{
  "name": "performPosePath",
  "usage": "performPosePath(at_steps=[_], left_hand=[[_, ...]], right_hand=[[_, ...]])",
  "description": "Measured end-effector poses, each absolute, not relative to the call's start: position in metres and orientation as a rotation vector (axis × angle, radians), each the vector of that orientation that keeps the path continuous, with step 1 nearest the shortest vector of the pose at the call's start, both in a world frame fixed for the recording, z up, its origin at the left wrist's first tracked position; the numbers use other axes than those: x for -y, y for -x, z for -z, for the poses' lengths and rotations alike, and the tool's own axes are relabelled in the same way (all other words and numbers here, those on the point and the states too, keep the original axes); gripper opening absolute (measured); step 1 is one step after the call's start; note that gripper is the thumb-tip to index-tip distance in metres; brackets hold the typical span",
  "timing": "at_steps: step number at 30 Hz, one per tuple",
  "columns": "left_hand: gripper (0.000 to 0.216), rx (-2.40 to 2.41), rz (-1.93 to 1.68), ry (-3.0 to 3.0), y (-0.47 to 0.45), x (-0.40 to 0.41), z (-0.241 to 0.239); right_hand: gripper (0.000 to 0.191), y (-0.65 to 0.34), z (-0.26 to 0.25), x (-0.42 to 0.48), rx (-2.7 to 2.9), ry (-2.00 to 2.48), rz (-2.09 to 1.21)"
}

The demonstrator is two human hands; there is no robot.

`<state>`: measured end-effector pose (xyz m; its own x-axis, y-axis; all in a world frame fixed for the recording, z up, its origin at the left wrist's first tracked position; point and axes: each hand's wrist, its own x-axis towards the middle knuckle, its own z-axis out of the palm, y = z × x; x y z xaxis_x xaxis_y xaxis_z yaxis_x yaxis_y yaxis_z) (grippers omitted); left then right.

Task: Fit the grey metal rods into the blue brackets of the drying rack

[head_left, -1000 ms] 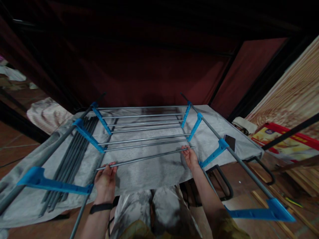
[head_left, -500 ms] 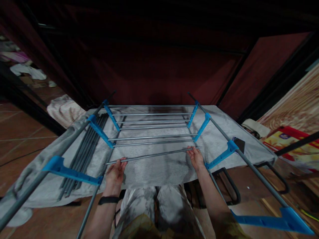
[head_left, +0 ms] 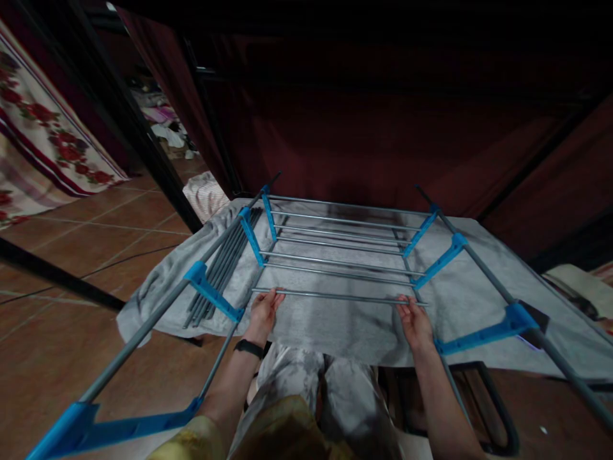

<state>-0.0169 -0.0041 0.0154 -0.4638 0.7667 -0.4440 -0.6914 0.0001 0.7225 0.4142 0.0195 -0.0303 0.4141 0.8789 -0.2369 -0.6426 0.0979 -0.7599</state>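
A thin grey metal rod [head_left: 335, 296] spans the space between my hands, nearly level. My left hand [head_left: 264, 313] pinches it close to its left end, and my right hand [head_left: 414, 319] pinches it close to the right end. Around it stands a rack frame of long grey tubes [head_left: 225, 236] with blue plastic brackets [head_left: 213, 291] on both sides. Several crossbars [head_left: 335, 243] join the far brackets. The held rod lies nearer to me than those crossbars, between the left bracket and the right bracket [head_left: 483, 332].
A bundle of loose grey rods [head_left: 223, 268] lies left of the frame on the grey cloth-covered table [head_left: 325, 329]. A dark flat object [head_left: 534, 319] rests under the right tube. Dark red cloth [head_left: 373, 140] hangs behind. A black metal chair frame [head_left: 488, 402] stands at lower right.
My view has turned left, so the rack appears farther right. The rod, slanted up toward the right before, is now almost level; both hands still hold it.
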Motion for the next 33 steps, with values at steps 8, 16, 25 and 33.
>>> performPosePath(at_steps=[8,16,25,33], left_hand=[[0.028,-1.154,-1.673,-0.080,0.017,0.005,-0.018],[0.025,-1.125,-1.661,-0.024,0.019,0.005,-0.022],[0.024,-1.117,-1.649,0.018,0.020,0.003,-0.022],[0.025,-1.140,-1.612,0.038,0.021,0.004,-0.024]], right_hand=[[0.019,-0.412,0.028,-0.017,0.330,0.951,-1.146],[0.032,-0.405,0.022,-0.017,0.319,0.955,-1.101],[0.031,-0.405,0.026,-0.017,0.342,0.938,-1.098],[0.030,-0.404,0.025,-0.017,0.368,0.964,-1.078]])
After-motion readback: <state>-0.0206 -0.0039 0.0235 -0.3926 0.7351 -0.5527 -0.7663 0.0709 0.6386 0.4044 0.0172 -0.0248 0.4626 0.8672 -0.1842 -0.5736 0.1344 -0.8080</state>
